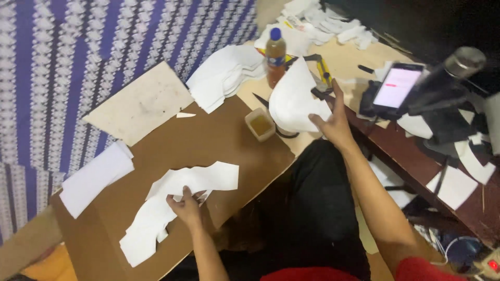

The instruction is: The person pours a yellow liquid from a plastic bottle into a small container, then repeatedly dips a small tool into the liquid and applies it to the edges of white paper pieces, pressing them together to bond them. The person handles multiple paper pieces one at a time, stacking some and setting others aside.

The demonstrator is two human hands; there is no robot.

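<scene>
Looking down from the head camera, I see my left hand (186, 209) with fingers curled and pressed on a white cut sheet (177, 203) that lies flat on the brown board (219, 140), near its front edge. Whether it pinches the sheet or only pins it, I cannot tell. My right hand (329, 120) is raised over the far edge of the board, closed in a pinch on 1 curved white cut piece (294, 100), thumb and fingers gripping its right margin so it stands nearly upright.

I judge both white pieces light, thin and floppy: the held one bows under its own weight, so it likely creases easily. A grip at an edge with a flat pinch suits it best; the flat one should slide readily on the smooth board.

Just left of the raised piece stands a bottle of amber liquid with a blue cap (275, 57) and a coloured label band around its middle. Below it sits a small square tub (260, 124) holding yellowish paste. A stack of white pieces (224, 75) lies behind, another white stack (96, 177) at the board's left end, and a pale cardboard panel (139, 101) rests against the blue patterned cloth (62, 62). To the right, a phone with a lit pinkish screen (398, 86) stands propped.
</scene>
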